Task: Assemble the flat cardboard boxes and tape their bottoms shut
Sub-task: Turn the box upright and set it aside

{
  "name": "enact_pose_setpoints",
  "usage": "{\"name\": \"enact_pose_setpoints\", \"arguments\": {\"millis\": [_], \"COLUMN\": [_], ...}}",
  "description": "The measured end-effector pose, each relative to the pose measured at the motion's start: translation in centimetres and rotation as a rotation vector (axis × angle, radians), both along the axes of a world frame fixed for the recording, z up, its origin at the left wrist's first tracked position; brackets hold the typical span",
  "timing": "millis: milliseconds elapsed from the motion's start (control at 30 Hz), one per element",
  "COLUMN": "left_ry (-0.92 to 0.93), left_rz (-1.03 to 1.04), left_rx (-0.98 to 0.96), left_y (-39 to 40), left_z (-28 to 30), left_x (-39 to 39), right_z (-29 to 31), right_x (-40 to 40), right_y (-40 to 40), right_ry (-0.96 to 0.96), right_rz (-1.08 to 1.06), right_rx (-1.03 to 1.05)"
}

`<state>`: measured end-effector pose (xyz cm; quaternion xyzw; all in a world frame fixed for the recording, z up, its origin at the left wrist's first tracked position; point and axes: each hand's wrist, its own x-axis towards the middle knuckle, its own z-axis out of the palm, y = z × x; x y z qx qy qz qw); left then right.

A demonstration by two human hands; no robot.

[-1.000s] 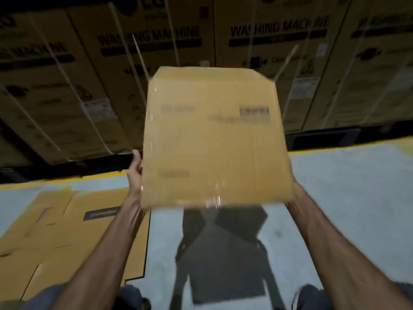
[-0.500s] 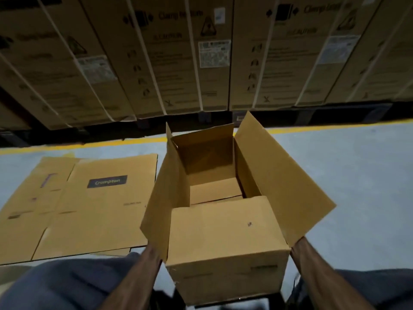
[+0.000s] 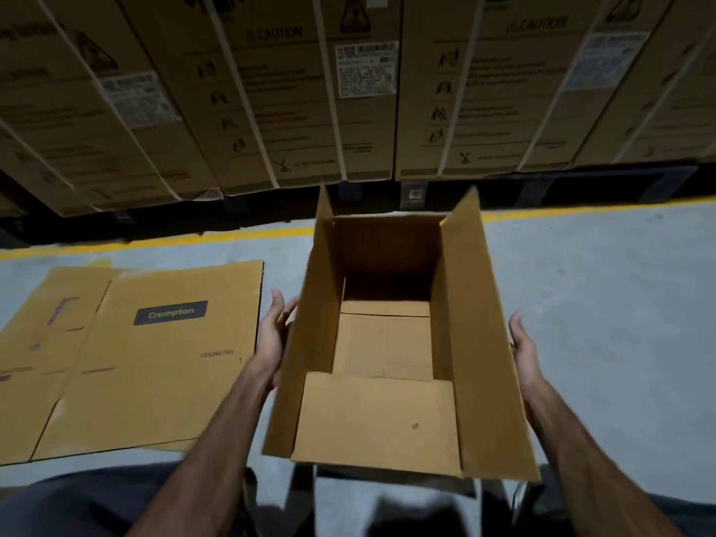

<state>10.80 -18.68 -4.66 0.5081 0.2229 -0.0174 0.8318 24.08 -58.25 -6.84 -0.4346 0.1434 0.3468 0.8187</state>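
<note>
Box (image 3: 391, 343): erected, mouth up, flaps raised, on the floor (image 3: 600, 304) between both hands; long axis ran away from the person. Left hand (image 3: 273, 335) and right hand (image 3: 521, 343): equally near, fingers straight and relaxed beside the side flaps, gripping nothing. Flat boxes (image 3: 155, 362): left.

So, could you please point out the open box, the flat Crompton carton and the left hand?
open box (image 3: 377, 420): head view, on its near top flap.
flat Crompton carton (image 3: 155, 366): head view, on its printed panel.
left hand (image 3: 273, 335): head view, on the palm.
</note>
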Motion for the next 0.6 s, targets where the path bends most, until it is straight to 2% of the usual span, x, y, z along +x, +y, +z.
{"name": "enact_pose_setpoints", "arguments": {"millis": [33, 67, 100, 167, 233, 300, 400, 500, 600], "left_ry": [0.113, 0.08, 0.146, 0.243, 0.288, 0.308, 0.307, 0.327, 0.409], "left_rz": [-0.015, -0.128, -0.13, -0.081, -0.074, -0.052, -0.052, -0.019, 0.032], "left_rx": [0.087, 0.215, 0.301, 0.588, 0.739, 0.875, 0.919, 0.837, 0.783], "left_y": [-1.8, -1.8, -2.0, -1.5, -1.0, -0.9, 0.1, 1.3, 2.8], "left_z": [1.3, 1.7, 1.7, 1.2, 1.1, 1.3, 1.5, 1.1, -0.4], "left_x": [2.6, 2.4, 3.5, 3.6, 3.6, 3.5, 2.7, 1.2, -0.8], "right_z": [0.6, 0.9, 1.3, 2.1, 2.5, 2.3, 1.0, -0.3, -1.6], "right_x": [0.1, 0.4, 0.6, 0.8, 1.0, 1.0, 1.4, 2.3, 3.0], "right_y": [-0.3, -0.7, -0.9, -0.6, 0.0, 0.4, -0.4, -2.1, -3.9], "right_ry": [-0.003, -0.018, -0.052, -0.159, -0.292, -0.372, -0.35, -0.337, -0.326], "right_rz": [0.02, 0.044, 0.094, 0.178, 0.183, 0.131, 0.067, 0.051, 0.042], "right_rx": [-0.033, -0.071, -0.15, -0.43, -0.741, -0.913, -1.011, -1.023, -1.127]}}
